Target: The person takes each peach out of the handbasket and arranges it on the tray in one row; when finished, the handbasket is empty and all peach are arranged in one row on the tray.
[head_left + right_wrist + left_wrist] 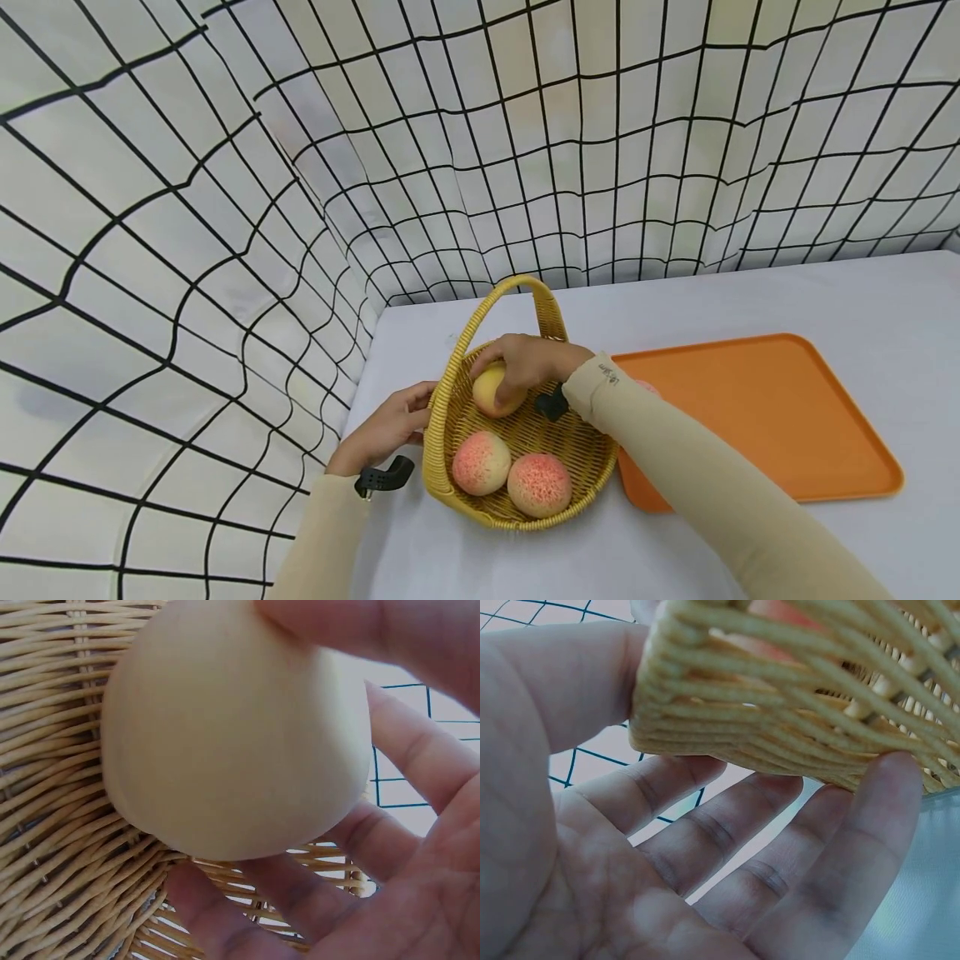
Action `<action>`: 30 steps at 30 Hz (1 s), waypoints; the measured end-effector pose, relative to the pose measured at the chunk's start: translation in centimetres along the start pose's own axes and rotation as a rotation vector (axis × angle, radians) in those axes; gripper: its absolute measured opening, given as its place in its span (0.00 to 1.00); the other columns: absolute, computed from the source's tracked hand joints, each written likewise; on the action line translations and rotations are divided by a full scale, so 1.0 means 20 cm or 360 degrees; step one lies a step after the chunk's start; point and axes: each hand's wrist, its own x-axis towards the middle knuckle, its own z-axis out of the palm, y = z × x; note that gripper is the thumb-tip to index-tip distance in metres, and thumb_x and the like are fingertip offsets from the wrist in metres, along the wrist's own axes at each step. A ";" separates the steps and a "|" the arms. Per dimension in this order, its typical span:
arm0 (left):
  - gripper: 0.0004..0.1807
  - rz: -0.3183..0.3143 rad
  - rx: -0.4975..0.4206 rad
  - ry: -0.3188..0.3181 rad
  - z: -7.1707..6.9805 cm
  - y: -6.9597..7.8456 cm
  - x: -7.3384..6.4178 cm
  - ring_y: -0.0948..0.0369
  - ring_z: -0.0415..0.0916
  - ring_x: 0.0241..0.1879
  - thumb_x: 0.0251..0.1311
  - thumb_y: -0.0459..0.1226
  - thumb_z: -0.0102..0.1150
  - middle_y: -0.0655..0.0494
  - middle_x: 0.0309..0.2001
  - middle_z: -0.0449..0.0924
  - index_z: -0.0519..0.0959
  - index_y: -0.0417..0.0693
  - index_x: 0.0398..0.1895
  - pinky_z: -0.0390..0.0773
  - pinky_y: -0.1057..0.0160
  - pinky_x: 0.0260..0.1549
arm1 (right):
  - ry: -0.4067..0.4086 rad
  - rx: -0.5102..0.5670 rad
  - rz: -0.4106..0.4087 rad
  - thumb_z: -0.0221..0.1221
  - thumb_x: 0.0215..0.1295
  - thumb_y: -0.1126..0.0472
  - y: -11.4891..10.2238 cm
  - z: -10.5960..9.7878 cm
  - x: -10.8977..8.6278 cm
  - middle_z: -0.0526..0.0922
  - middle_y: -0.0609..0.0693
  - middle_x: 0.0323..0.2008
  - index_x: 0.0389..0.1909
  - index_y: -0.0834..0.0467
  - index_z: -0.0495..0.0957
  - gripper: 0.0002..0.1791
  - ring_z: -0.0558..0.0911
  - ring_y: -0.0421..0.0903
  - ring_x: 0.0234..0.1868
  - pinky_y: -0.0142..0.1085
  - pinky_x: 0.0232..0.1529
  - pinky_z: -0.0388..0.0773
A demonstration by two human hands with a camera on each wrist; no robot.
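Note:
A yellow woven basket (517, 523) with a tall arched handle stands on the white table. My right hand (528, 364) reaches inside and grips a pale yellow peach (489, 390), fingers and thumb around its sides; in the right wrist view this peach (232, 742) lies close against the wicker. Two pink-speckled peaches, one on the left (480, 463) and one on the right (539, 486), lie in the basket's near part. My left hand (393, 423) holds the basket's left side by the handle base, its fingertips (889, 780) on the outer weave.
An orange tray (750, 417) lies right of the basket, partly under my right forearm. A sliver of a pink thing (647, 387) shows at the tray's left, mostly hidden by the sleeve. White walls with a black grid (480, 167) border the table behind and at left.

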 end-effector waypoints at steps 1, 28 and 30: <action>0.28 -0.0002 0.0000 0.0003 0.00 0.00 0.00 0.54 0.82 0.51 0.78 0.39 0.54 0.36 0.65 0.75 0.65 0.39 0.76 0.86 0.53 0.44 | -0.0001 -0.0002 0.0015 0.73 0.55 0.68 0.00 0.00 0.00 0.79 0.49 0.57 0.62 0.51 0.83 0.31 0.78 0.47 0.51 0.36 0.49 0.80; 0.27 -0.0015 0.0001 0.0012 0.00 -0.01 0.01 0.51 0.83 0.52 0.78 0.39 0.55 0.38 0.65 0.77 0.67 0.40 0.76 0.86 0.54 0.43 | -0.0072 -0.0067 0.0033 0.75 0.51 0.58 0.11 -0.02 -0.11 0.82 0.46 0.51 0.66 0.50 0.79 0.37 0.80 0.46 0.49 0.38 0.48 0.80; 0.27 -0.0016 0.0002 0.0010 0.00 0.00 0.01 0.52 0.83 0.51 0.78 0.39 0.55 0.38 0.65 0.77 0.67 0.40 0.76 0.86 0.54 0.43 | -0.0054 -0.0032 -0.0001 0.74 0.51 0.58 0.11 -0.03 -0.11 0.81 0.47 0.52 0.64 0.49 0.79 0.35 0.80 0.46 0.48 0.38 0.47 0.81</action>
